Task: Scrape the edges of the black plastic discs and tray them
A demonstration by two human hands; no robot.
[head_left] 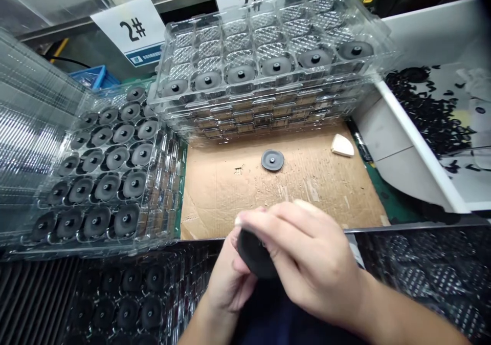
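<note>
Close to my body, a black round disc-shaped part (255, 255) is held between both hands in front of the cardboard's near edge. My left hand (233, 273) grips it from the left and below, its fingers partly hidden behind the part. Over the part's top and right edge, my right hand (310, 253) curls its fingers and thumb. Beyond the hands, a similar dark grey round part (272, 160) with a small centre stud lies on the cardboard sheet (215, 196).
Stacked clear trays (268, 84) stand at the back, their front row holding round parts. Another clear tray (111, 166) at left holds many more. On the right, a white bin (425, 145) contains small black pieces. A whitish block (342, 146) sits on the cardboard.
</note>
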